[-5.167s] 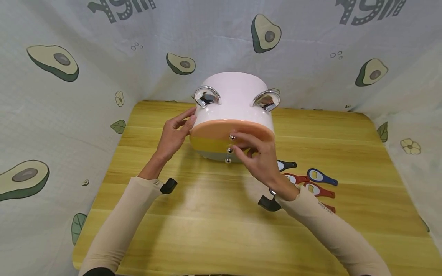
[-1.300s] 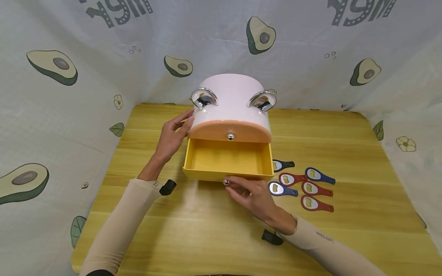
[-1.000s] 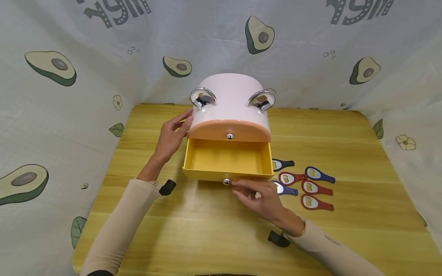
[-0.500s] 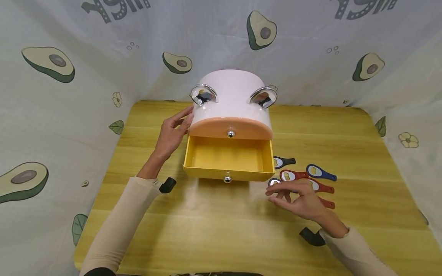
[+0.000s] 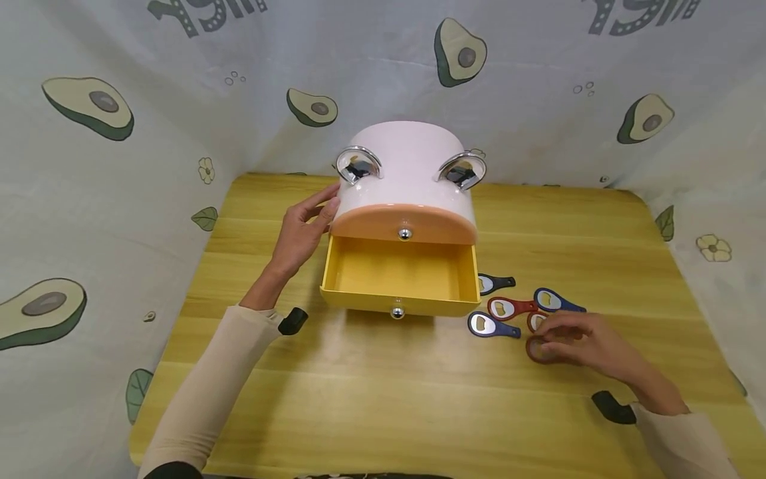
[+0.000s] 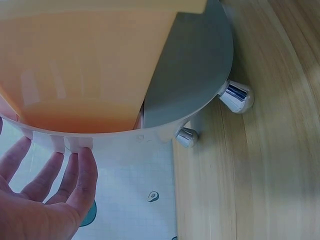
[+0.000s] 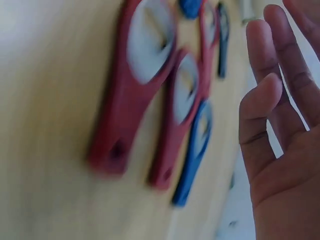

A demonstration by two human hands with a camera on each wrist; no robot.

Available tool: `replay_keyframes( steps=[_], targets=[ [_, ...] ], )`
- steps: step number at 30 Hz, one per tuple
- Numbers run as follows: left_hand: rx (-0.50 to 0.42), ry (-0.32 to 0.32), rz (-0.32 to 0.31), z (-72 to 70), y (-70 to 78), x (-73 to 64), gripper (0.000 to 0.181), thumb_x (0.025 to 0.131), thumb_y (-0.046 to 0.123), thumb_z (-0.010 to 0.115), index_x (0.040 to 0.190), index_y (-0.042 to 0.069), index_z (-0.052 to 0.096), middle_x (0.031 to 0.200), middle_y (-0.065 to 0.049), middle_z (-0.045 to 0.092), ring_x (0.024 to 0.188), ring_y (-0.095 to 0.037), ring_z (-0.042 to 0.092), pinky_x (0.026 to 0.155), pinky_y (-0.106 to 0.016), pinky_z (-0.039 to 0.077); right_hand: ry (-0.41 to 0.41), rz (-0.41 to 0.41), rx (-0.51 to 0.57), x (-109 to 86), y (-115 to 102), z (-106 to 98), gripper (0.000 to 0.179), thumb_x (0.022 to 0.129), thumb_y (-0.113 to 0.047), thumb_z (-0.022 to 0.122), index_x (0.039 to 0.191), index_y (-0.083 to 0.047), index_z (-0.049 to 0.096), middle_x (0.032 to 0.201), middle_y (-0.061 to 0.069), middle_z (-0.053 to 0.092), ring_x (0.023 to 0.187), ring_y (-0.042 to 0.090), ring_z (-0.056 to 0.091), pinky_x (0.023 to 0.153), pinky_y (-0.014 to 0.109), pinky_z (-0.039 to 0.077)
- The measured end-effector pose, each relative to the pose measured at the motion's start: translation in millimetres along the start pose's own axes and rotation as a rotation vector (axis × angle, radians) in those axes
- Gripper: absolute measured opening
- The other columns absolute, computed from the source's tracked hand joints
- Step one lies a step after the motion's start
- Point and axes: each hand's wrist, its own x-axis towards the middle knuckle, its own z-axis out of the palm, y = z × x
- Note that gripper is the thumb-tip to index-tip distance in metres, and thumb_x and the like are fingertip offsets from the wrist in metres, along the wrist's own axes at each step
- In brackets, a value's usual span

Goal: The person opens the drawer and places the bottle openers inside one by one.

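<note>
My left hand lies against the left side of a white rounded drawer cabinet; the left wrist view shows its fingertips on the wall. The cabinet's yellow drawer stands pulled out, with nothing inside. Over at the right, my right hand hovers above bottle openers, fingers loosely bent and holding nothing. Below it lies a red bottle opener, partly hidden by the hand in the head view. A second red bottle opener and a blue one lie beside it.
More bottle openers lie beside the drawer: a black one, a red one and a blue one. An orange drawer with a silver knob is closed above the yellow one. A printed curtain hangs behind the table.
The yellow drawer, closed at first, was pulled out by its knob. My right hand then let go and moved right, over the bottle openers. The left hand kept its place.
</note>
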Motion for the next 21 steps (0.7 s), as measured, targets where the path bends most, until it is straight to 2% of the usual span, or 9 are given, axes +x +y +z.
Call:
replay_keyframes(
  steps=[4, 8, 14, 21],
  targets=[
    [-0.001, 0.005, -0.001, -0.1, 0.2, 0.3, 0.041, 0.104, 0.033, 0.055, 0.144, 0.024, 0.057, 0.144, 0.000, 0.058, 0.122, -0.023, 0.059, 0.097, -0.042, 0.056, -0.014, 0.095, -0.063, -11.4, 12.8, -4.9, 0.024, 0.080, 0.000, 0.081, 0.101, -0.012, 0.075, 0.097, -0.001, 0.074, 0.087, 0.003, 0.062, 0.073, 0.011, 0.047],
    [-0.011, 0.003, -0.015, 0.4, 1.9, 0.1, 0.041, 0.104, 0.032, 0.055, 0.144, 0.023, 0.057, 0.145, 0.000, 0.058, 0.122, -0.023, 0.058, 0.098, -0.041, 0.056, -0.010, 0.123, -0.123, -20.4, 25.3, -5.8, 0.027, 0.079, -0.004, 0.083, 0.102, -0.017, 0.075, 0.102, -0.002, 0.073, 0.093, -0.002, 0.058, 0.076, 0.009, 0.044],
    [-0.011, 0.004, -0.019, 0.7, 2.4, 0.5, 0.042, 0.103, 0.035, 0.056, 0.144, 0.024, 0.057, 0.145, 0.000, 0.058, 0.122, -0.021, 0.058, 0.098, -0.041, 0.056, 0.002, 0.093, -0.110, -29.9, 37.9, -1.7, 0.030, 0.078, -0.001, 0.083, 0.103, -0.016, 0.075, 0.106, 0.001, 0.072, 0.100, -0.006, 0.058, 0.080, 0.005, 0.045],
    [-0.004, 0.011, -0.027, -0.4, 1.6, 0.1, 0.042, 0.103, 0.036, 0.056, 0.144, 0.024, 0.057, 0.144, 0.000, 0.058, 0.122, -0.022, 0.058, 0.099, -0.043, 0.056, 0.024, 0.028, -0.113, -35.7, 41.2, 3.8, 0.037, 0.073, 0.005, 0.085, 0.103, -0.015, 0.076, 0.108, -0.001, 0.072, 0.104, -0.010, 0.056, 0.083, 0.002, 0.041]
  ],
)
